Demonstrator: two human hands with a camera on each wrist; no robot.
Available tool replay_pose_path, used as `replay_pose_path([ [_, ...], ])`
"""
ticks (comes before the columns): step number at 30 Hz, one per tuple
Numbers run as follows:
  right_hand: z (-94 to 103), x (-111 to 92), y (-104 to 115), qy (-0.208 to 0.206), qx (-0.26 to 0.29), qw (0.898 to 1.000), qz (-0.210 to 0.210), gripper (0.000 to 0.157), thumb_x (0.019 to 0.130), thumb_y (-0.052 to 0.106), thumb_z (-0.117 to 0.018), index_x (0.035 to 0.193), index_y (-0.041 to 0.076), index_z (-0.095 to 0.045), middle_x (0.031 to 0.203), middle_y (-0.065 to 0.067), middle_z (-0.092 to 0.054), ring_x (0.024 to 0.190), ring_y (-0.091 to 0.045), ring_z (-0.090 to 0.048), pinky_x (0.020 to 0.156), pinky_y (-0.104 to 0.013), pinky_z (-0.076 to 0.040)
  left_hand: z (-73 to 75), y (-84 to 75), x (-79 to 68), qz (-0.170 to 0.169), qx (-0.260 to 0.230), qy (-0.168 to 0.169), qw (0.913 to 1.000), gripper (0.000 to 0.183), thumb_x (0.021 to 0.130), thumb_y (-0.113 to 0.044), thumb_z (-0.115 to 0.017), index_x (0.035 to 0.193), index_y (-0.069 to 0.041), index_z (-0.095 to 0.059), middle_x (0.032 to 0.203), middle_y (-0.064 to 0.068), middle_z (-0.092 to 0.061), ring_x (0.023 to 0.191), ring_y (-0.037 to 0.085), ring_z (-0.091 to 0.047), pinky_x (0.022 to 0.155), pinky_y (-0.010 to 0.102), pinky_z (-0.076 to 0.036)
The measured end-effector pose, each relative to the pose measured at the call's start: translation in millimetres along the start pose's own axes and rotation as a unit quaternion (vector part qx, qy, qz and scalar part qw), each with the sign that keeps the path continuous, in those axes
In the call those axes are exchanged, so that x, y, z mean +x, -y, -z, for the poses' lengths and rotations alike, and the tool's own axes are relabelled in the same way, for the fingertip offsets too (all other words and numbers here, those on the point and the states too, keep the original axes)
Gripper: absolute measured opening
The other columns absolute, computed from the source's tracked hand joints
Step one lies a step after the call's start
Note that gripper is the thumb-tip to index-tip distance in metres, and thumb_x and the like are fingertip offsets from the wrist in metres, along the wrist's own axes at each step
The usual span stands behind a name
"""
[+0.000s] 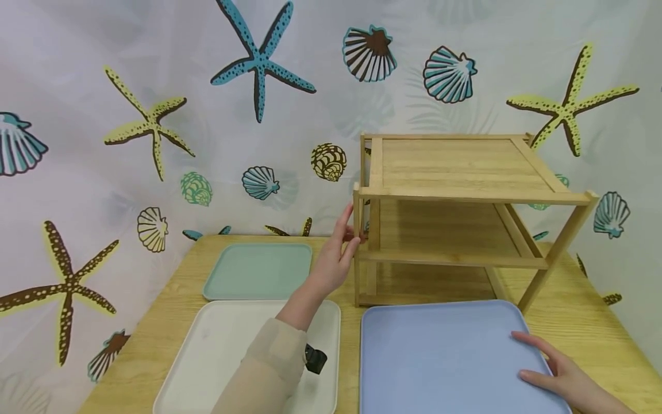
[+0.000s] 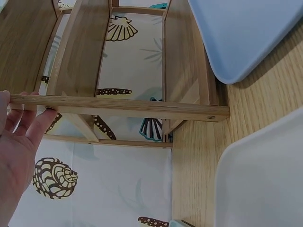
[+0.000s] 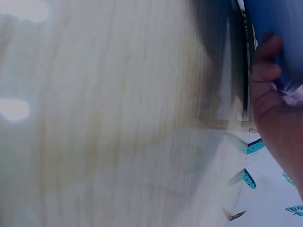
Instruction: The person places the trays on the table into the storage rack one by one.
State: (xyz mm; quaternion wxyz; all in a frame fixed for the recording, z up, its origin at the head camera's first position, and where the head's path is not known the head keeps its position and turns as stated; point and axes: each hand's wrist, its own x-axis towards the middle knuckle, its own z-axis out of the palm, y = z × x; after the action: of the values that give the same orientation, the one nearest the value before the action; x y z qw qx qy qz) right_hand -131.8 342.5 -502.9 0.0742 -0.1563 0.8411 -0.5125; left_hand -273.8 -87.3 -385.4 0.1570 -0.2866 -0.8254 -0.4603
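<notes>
A three-tier wooden shelf rack (image 1: 450, 164) stands at the back right of the table. My left hand (image 1: 333, 261) grips its front left post; in the left wrist view the fingers of that hand (image 2: 19, 146) curl round the post (image 2: 142, 109). In front of the rack is a blue tray (image 1: 439, 356). My right hand (image 1: 564, 374) holds the tray's right edge, thumb over the rim. From the right wrist, curled fingers of this hand (image 3: 279, 113) show at the tray's edge (image 3: 279, 19). Some fingertips of both hands are hidden.
A white tray (image 1: 222, 356) lies at the front left, partly under my left forearm. Behind it is a green tray (image 1: 264, 270). The wooden table (image 1: 170, 293) meets a curtain (image 1: 300, 144) printed with starfish and shells.
</notes>
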Motion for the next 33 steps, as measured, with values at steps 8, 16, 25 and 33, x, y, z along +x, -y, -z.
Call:
replay_pose_path([
  [8,5.9,-8.4,5.1,-0.001,0.048,0.995,-0.092,0.061,0.095,0.008,-0.062,0.150,0.012,-0.034,0.126,0.037,-0.024,0.106,0.019,-0.038,0.079,-0.019,-0.045,-1.1,1.3,-0.1,-0.012,-0.001,-0.001,0.9999,0.062,0.104,-0.007,-0.044,0.156,-0.014,-0.010,0.104,0.014,-0.055,0.095,0.027,-0.055,0.076,0.040,-0.046],
  [16,22.5,-21.3,18.7,-0.039,0.015,0.993,-0.110,0.057,0.096,0.011,-0.061,0.147,0.019,-0.037,0.127,0.033,-0.026,0.102,0.015,-0.042,0.076,-0.026,-0.050,1.0,1.0,0.1,-0.019,-0.001,-0.007,0.9998,0.062,0.104,-0.007,-0.044,0.156,-0.013,-0.010,0.102,0.013,-0.055,0.092,0.026,-0.055,0.072,0.039,-0.045],
  [25,43.5,-24.1,44.6,-0.092,0.083,0.983,-0.135,0.058,0.099,0.009,-0.056,0.145,0.040,-0.035,0.136,0.004,-0.027,0.095,0.006,-0.053,0.070,-0.035,-0.056,1.2,1.0,2.2,-0.028,0.001,-0.008,0.9996,0.061,0.104,-0.007,-0.043,0.156,-0.012,-0.010,0.102,0.014,-0.056,0.094,0.027,-0.056,0.074,0.039,-0.045],
  [33,62.2,-26.5,64.7,-0.116,0.061,0.986,-0.103,0.062,0.099,0.001,-0.053,0.128,0.054,-0.039,0.112,0.022,-0.044,0.075,-0.019,-0.068,0.057,-0.043,-0.056,1.0,-0.1,3.4,-0.019,-0.002,-0.005,0.9998,0.061,0.104,-0.009,-0.043,0.156,-0.014,-0.010,0.103,0.014,-0.054,0.094,0.027,-0.054,0.073,0.039,-0.045],
])
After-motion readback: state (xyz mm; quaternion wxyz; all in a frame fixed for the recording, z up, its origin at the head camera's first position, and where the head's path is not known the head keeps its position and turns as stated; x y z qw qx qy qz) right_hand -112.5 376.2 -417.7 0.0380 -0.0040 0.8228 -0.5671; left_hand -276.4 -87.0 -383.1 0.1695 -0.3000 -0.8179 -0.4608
